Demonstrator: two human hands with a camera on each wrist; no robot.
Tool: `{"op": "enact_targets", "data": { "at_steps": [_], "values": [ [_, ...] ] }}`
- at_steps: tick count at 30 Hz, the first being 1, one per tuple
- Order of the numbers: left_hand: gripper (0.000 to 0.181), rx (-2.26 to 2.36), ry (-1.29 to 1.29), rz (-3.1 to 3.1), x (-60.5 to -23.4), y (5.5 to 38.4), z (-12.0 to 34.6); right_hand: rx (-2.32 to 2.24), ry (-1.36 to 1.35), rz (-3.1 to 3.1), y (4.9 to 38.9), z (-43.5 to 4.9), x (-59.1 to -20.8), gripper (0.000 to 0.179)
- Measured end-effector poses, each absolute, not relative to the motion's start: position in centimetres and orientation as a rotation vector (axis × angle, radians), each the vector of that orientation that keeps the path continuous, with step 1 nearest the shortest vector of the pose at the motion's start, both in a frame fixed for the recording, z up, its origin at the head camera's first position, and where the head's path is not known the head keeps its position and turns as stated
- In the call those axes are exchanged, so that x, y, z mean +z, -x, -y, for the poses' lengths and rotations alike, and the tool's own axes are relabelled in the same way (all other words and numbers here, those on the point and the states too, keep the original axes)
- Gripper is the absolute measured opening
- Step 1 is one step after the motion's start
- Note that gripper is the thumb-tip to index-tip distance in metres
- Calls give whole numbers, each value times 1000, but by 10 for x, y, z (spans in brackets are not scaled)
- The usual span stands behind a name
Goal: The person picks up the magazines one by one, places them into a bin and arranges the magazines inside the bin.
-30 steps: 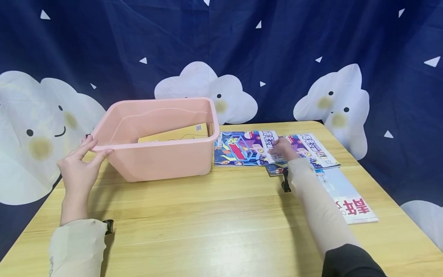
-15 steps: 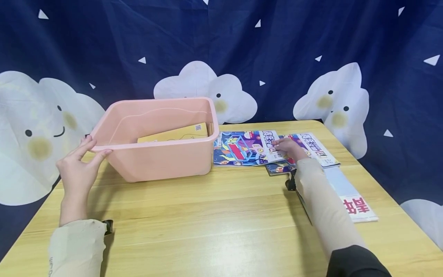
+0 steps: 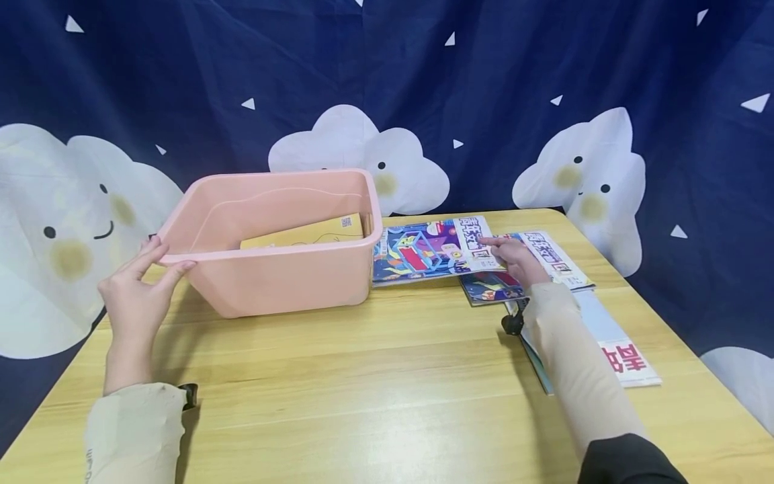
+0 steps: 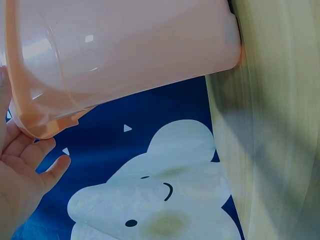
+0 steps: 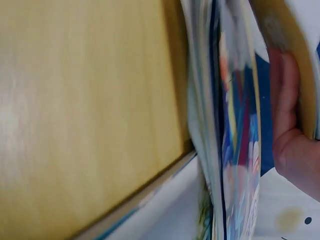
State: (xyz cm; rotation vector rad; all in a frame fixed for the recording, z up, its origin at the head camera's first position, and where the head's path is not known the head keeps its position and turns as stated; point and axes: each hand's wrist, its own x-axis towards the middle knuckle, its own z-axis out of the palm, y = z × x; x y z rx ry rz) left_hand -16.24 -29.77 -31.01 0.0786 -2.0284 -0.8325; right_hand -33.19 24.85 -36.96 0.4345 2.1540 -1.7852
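At the left, my left hand grips the corner of the rim of a pink plastic bin. The left wrist view shows the fingers at the rim of the bin. My right hand pinches the right edge of a colourful magazine, whose right end is raised and whose left end lies beside the bin. Seen from the right wrist, the hand holds this magazine apart from the pile below. Some of its fingers are hidden.
Under the raised one lies a similar magazine, partly on a pale magazine with red characters. A yellow book with a code square lies inside the bin. Behind the wooden table hangs a blue curtain with clouds.
The right hand has shifted slightly right and up, and the magazine's right end has lifted off the one below. The left hand and bin have stayed put.
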Motion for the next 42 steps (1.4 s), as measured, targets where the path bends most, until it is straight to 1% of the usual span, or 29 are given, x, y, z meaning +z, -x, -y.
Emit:
{"op": "enact_targets", "data": {
  "at_steps": [3, 9, 14, 18, 21, 25, 28, 30, 36, 38, 42],
  "values": [
    [45, -832, -78, 2023, -310, 162, 298, -1862, -476, -2108, 329, -247, -364, 42],
    [44, -841, -76, 2021, -309, 163, 297, -1983, -351, -2057, 323, -250, -353, 43],
    [44, -843, -83, 2025, -309, 162, 298, -1973, -422, -2021, 319, -251, -341, 45],
    [44, -848, -89, 2032, -309, 161, 297, -1996, -460, -2009, 313, -249, -327, 41],
    [44, -848, -89, 2035, -308, 161, 297, -2062, -405, -2015, 314, -249, -325, 38],
    [44, -851, -90, 2038, -308, 161, 297, -2126, -267, -1987, 323, -257, -331, 34],
    [44, -858, -95, 2040, -308, 161, 297, -2129, -249, -1992, 323, -258, -327, 33],
    [44, -867, -100, 2040, -308, 161, 296, -2159, -265, -1978, 321, -258, -324, 34],
    [43, -875, -90, 2032, -310, 161, 297, -2250, -273, -1867, 309, -253, -306, 47],
    [43, -873, -82, 2031, -310, 162, 297, -2252, -280, -1859, 307, -254, -302, 46],
    [43, -883, -89, 2035, -309, 161, 298, -2242, -320, -1891, 308, -255, -296, 39]
  ]
}}
